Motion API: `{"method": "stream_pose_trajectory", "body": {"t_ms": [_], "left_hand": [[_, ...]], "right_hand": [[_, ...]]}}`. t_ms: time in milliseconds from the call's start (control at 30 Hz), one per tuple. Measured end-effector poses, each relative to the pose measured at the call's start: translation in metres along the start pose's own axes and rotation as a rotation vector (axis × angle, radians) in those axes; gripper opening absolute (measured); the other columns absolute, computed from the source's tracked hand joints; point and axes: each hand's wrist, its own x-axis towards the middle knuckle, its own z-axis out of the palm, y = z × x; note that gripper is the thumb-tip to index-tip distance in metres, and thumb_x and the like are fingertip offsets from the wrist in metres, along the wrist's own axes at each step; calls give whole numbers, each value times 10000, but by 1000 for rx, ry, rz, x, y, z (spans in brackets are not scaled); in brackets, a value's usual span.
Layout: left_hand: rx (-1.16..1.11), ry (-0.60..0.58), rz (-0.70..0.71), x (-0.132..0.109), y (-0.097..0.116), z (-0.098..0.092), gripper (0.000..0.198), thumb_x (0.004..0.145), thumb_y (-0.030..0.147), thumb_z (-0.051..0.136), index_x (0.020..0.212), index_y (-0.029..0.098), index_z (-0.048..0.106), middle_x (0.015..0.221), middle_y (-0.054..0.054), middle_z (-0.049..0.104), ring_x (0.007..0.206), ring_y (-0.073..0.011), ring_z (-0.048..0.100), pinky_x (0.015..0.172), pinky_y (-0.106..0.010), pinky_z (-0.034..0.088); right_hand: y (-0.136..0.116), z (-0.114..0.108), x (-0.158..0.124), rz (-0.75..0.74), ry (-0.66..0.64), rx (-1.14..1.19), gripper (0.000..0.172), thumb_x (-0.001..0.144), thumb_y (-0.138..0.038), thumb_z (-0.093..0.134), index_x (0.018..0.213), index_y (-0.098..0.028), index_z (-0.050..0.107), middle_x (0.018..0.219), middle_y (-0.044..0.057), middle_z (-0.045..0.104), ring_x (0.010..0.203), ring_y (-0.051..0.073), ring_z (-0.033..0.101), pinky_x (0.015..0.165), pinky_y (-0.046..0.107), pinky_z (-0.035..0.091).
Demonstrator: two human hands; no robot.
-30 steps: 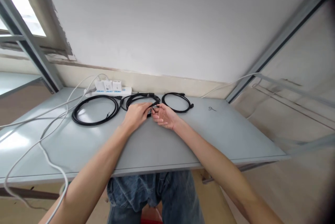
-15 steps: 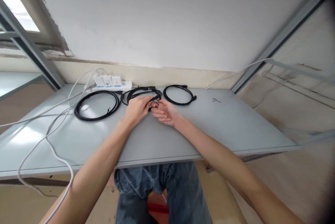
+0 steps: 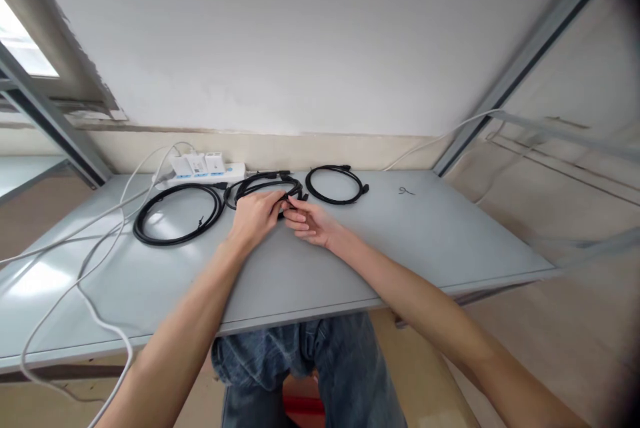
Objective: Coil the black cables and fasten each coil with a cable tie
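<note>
The left hand's grip (image 3: 257, 218) is closed over the near side of the middle coil (image 3: 296, 185), its thumb and fingers drawn together on the black cable. The right hand's grip (image 3: 309, 221) faces it, palm partly turned up, thumb and fingertips pinched nearly shut at the coil's near right edge, the other fingers loosely curled. Exactly which strand lies in that pinch is too small to tell. The 2 hands almost meet, so this close work would likely go best with the left keeping the loops bunched and steady while the right makes small fingertip movements. Squeezing too lightly could let the loops spread; pulling hard could skew them.

The middle coil sits towards the back of the counter (image 3: 440, 228), between 2 more black coils: the left coil (image 3: 173, 241), close by, and the right coil (image 3: 336, 202), just past the right fingertips. Keeping the elbows low and wide should spare both. Behind stands a white power strip (image 3: 231, 173); white cords (image 3: 80, 281) trail near the left forearm and could snag a sleeveless sweep.
</note>
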Motion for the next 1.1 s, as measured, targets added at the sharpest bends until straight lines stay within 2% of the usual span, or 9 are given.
{"method": "stream_pose_trajectory", "body": {"t_ms": [167, 300, 533, 667, 800, 900, 1000, 1100], "left_hand": [[-3, 7, -25, 0, 1, 0, 320, 990, 274, 442, 1133, 231, 725, 1026, -60, 770, 900, -218, 713, 733, -296, 452], [15, 17, -39, -1, 2, 1, 317, 982, 267, 451, 1134, 240, 727, 1051, -56, 771, 901, -219, 714, 731, -299, 448], [60, -19, -83, 0, 2, 1, 316, 996, 312, 457, 1141, 257, 733, 1011, -62, 772, 883, -227, 709, 698, -294, 424], [83, -35, -89, 1, 4, 0, 326, 998, 308, 446, 1152, 261, 730, 999, -53, 773, 873, -234, 711, 681, -298, 417], [98, -47, -109, 1, 5, -1, 346, 1004, 321, 434, 1180, 257, 725, 1075, -53, 772, 929, -244, 719, 700, -301, 439], [93, -62, -118, 0, 3, 1, 354, 1005, 325, 429, 1191, 255, 723, 1124, -60, 766, 977, -252, 717, 731, -302, 456], [75, -67, -118, 0, 0, 4, 362, 1007, 325, 426, 1212, 260, 717, 1139, -66, 763, 1002, -260, 713, 762, -309, 467], [64, -79, -117, 0, -1, 5, 362, 1005, 320, 433, 1233, 268, 709, 1130, -67, 764, 1017, -266, 708, 781, -316, 473]], "right_hand": [[3, 1, 1, -33, 2, -11, 261, 1055, -324, 485, 908, -154, 617, 577, -79, 376, 436, 68, 314, 318, 144, 223], [6, 0, 3, -107, 10, -82, 213, 1003, -341, 582, 911, -154, 628, 574, -87, 392, 447, 67, 350, 353, 161, 280], [0, 0, 0, -207, 187, -438, 310, 899, -450, 699, 854, -149, 638, 554, -81, 448, 443, 70, 398, 391, 189, 339], [-1, 6, -4, -278, 278, -645, 334, 904, -484, 658, 846, -155, 650, 545, -72, 462, 436, 76, 404, 380, 189, 347], [1, 7, -4, -357, 331, -844, 345, 947, -491, 580, 825, -173, 635, 524, -68, 463, 425, 84, 401, 398, 195, 337], [1, 5, -3, -485, 359, -1090, 317, 995, -398, 512, 792, -179, 618, 541, -54, 479, 474, 96, 432, 486, 213, 352], [1, 4, -4, -610, 458, -1449, 304, 1012, -298, 499, 758, -174, 609, 619, -17, 558, 572, 112, 484, 580, 234, 335], [0, 3, -6, -587, 543, -1793, 278, 1039, -272, 469, 851, -176, 652, 699, 15, 631, 632, 137, 534, 614, 256, 304]]}}
